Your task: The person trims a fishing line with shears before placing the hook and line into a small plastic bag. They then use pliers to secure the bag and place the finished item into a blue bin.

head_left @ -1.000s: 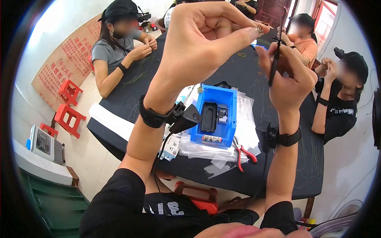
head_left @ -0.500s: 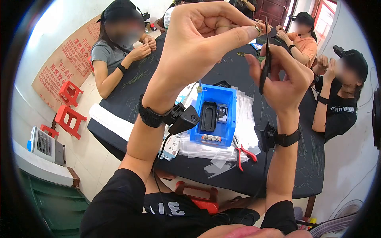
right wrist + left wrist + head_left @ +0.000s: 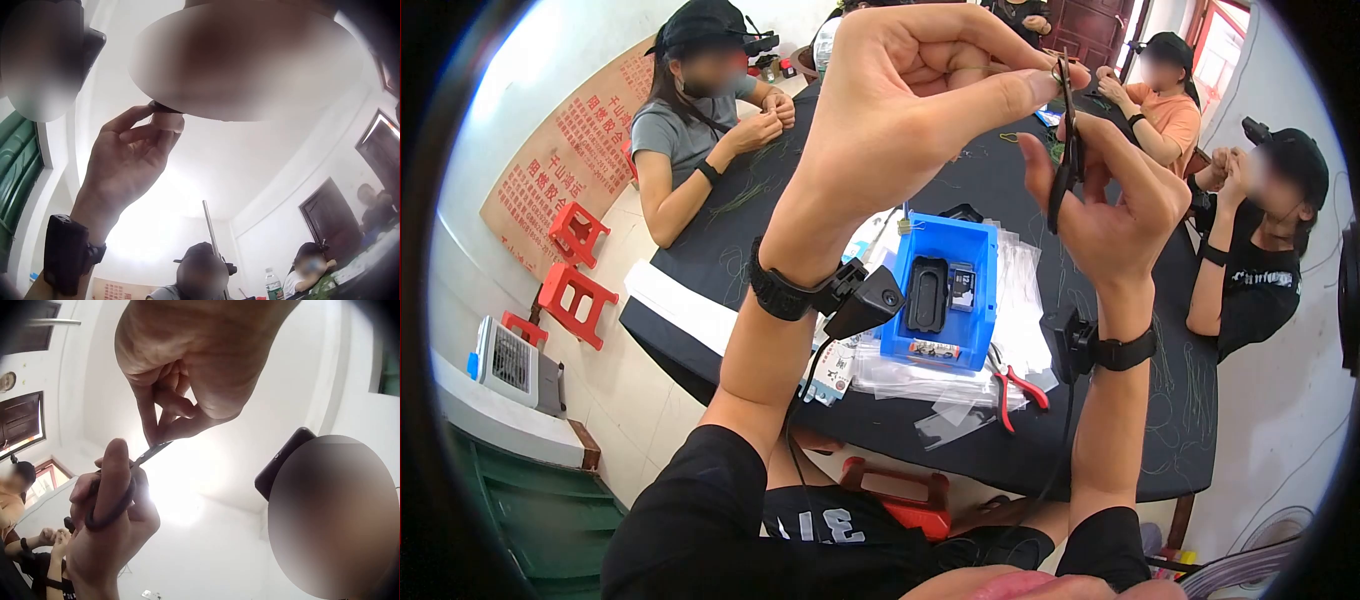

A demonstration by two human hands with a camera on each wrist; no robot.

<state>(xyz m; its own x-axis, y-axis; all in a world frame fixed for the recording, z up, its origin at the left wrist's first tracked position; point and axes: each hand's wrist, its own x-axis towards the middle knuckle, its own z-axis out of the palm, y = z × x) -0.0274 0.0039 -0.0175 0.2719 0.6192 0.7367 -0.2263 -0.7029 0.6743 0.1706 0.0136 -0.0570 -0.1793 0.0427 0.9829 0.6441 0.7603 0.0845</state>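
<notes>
My left hand (image 3: 900,110) is raised over the table, its thumb and forefinger pinching a thin green thread (image 3: 1000,68) close to the tips. Across from it, my right hand (image 3: 1130,195) holds a pair of scissors (image 3: 1067,170) with dark handles. In the head view the blades point up and overlap the left fingertips. From the left wrist view, the scissors' handle loop (image 3: 112,512) sits around the right thumb, and the metal blades (image 3: 150,452) reach right to the pinching fingertips. A blurred patch hides most of the right hand's work in the right wrist view.
Below the hands, a blue bin (image 3: 890,347) holds a black tray and small packs. Clear plastic bags (image 3: 945,425) lie around it, with red-handled pliers (image 3: 1025,388) beside it. Loose green threads (image 3: 1180,400) lie on the black tablecloth. Other people sit around the table.
My right hand has come left and slightly down, bringing the scissors from apart to the left fingertips. My left hand keeps its pinch, almost still.
</notes>
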